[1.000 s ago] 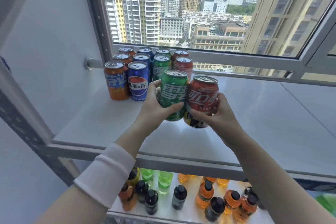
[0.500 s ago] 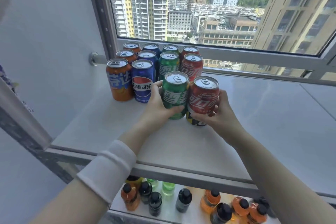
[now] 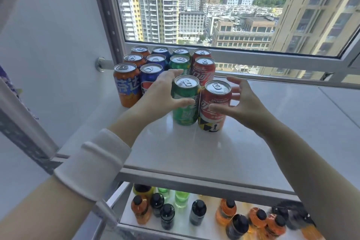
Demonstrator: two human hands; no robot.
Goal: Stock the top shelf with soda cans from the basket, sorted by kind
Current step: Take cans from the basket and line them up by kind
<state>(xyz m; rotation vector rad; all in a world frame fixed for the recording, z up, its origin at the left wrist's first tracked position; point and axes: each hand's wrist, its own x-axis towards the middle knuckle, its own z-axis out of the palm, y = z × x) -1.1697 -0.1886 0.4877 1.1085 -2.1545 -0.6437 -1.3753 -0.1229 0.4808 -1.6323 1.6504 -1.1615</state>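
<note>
Now the green can (image 3: 185, 107) and the red can (image 3: 213, 111) are standing upright and touching, between the two hands on the top shelf (image 3: 194, 152). The left hand (image 3: 161, 93) is flanking the green and the right hand (image 3: 243, 105) the red, both with fingers spread, gripping nothing. Their matching rows (image 3: 181, 62) are sitting straight beyond the fingertips.

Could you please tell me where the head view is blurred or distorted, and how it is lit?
In the head view, daylight from the window lights the cans from behind; the wide lens slants the window frame; the lower-right bottles are smeared.
</note>
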